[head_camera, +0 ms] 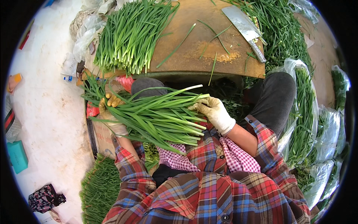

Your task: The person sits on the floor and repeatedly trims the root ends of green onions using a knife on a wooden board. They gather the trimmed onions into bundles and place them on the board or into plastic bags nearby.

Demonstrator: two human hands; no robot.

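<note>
A loose bunch of Chinese chives (156,114) lies across my lap, leaves to the left and pale cut ends to the right. My left hand (110,107), in a stained glove, is closed around its leafy end. My right hand (211,110), in a white glove with a yellowed palm, pinches a pale stem end at the bunch's upper right. Ahead, a pile of chives (131,39) rests on the left of a worn wooden board (190,50). A cleaver (243,26) lies at the board's right edge, and a few loose leaves are scattered between.
Loose chives (282,33) are heaped beyond the board's right side. Plastic-wrapped chive bundles (303,112) stand to my right. Tied chives (100,190) sit at lower left, near a cardboard box (103,137). Plastic bags (86,30) lie at upper left, and a teal box (17,156) farther left.
</note>
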